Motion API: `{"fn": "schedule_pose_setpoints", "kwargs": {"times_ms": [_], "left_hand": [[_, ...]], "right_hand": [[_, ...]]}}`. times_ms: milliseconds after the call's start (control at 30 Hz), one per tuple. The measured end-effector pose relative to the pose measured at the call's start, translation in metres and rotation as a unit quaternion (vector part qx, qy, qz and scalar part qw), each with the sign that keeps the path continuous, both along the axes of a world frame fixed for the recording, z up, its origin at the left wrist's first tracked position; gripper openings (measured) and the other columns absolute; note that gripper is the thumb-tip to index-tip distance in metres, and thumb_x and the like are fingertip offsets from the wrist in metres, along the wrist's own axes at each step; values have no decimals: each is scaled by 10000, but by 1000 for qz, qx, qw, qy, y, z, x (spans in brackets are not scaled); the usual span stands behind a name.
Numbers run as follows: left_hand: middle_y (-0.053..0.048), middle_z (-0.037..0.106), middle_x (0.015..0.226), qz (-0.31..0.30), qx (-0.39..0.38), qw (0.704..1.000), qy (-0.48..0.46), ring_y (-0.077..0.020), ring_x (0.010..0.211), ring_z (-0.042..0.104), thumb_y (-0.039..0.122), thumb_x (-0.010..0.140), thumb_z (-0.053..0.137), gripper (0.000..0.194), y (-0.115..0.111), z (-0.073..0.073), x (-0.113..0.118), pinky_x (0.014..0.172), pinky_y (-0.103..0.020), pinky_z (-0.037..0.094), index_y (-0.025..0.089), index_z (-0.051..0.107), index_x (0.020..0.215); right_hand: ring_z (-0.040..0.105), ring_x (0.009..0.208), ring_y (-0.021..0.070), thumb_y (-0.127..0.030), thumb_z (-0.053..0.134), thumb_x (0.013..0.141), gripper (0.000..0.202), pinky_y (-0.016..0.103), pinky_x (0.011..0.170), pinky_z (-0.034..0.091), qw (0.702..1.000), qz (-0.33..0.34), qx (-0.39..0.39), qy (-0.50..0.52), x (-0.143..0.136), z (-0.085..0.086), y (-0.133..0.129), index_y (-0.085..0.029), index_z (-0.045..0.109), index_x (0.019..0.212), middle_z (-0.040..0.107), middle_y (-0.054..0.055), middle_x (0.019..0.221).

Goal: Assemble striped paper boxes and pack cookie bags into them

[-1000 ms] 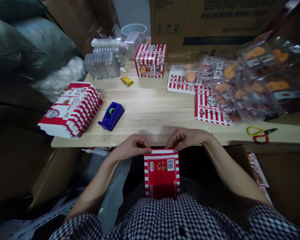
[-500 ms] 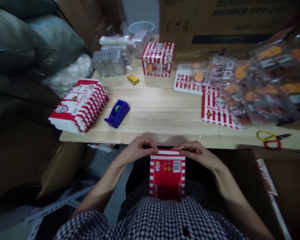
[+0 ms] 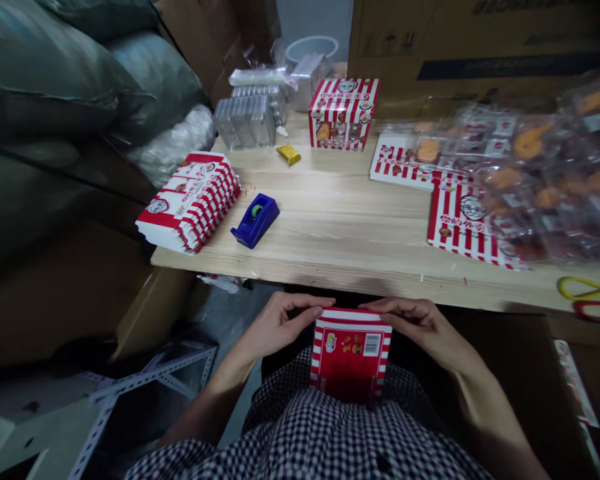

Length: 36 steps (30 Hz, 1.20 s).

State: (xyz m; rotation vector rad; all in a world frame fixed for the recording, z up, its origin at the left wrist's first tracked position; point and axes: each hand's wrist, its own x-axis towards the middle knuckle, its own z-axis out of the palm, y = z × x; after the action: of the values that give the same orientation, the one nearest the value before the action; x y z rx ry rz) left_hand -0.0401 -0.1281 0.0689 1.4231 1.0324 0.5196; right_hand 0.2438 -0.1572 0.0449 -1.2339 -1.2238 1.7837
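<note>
A red-and-white striped carton (image 3: 351, 360) is held in front of my checked shirt, its panel with a barcode facing up. My left hand (image 3: 287, 322) pinches its top left corner between thumb and fingers. At the top right corner, my right hand (image 3: 415, 323) grips the carton's edge the same way. The carton's lower end rests against my body, and its far side is hidden. Beyond my hands, a blue tape dispenser (image 3: 255, 221) stands on the wooden table (image 3: 325, 227).
A stack of flat striped cartons (image 3: 190, 200) lies at left. Behind are clear plastic trays (image 3: 245, 122), a yellow packet (image 3: 289, 155) and an assembled box (image 3: 345, 115). Bagged toy food (image 3: 530, 143) covers printed cardboard (image 3: 467, 217) at right. Scissors (image 3: 587, 297) lie at the right edge.
The view has swung left, so the table things appear shifted right. Both hands keep hold of the carton, and its top white flap now looks folded down more.
</note>
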Motion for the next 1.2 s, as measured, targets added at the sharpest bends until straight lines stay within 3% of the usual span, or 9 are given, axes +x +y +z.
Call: {"fn": "schedule_pose_setpoints", "kwargs": {"times_ms": [467,900,1067,1200], "left_hand": [[-103,739,1159,67,0,998,-17,-187,952,718,310,915,636,347,-16,-10,14,875,-316,567,182,682,1234],[-98,717,1227,72,-14,997,-36,-209,1081,697,317,898,661,308,-12,-14,12,955,-347,551,190,718,1173],[-97,727,1206,86,-44,993,-61,-211,1055,706,327,874,691,330,-10,-28,6,947,-351,556,196,719,1176],[-98,745,1161,65,-68,993,-73,-209,1023,714,337,887,679,375,-6,-32,0,927,-356,557,192,690,1233]], "right_hand": [[702,1067,233,-453,680,887,252,403,986,544,1000,-11,15,-18,-1,-2,-1,-261,765,1027,750,66,1152],[687,1101,236,-439,636,925,251,399,998,542,999,-1,36,-36,0,0,-5,-280,754,1080,730,64,1202],[670,1152,259,-421,706,876,344,427,1010,546,999,-7,36,-32,-7,-3,-10,-307,710,1200,688,60,1296],[672,1152,261,-410,705,878,316,434,1005,551,997,-38,45,-42,-12,-11,-14,-299,721,1173,690,59,1292]]}}
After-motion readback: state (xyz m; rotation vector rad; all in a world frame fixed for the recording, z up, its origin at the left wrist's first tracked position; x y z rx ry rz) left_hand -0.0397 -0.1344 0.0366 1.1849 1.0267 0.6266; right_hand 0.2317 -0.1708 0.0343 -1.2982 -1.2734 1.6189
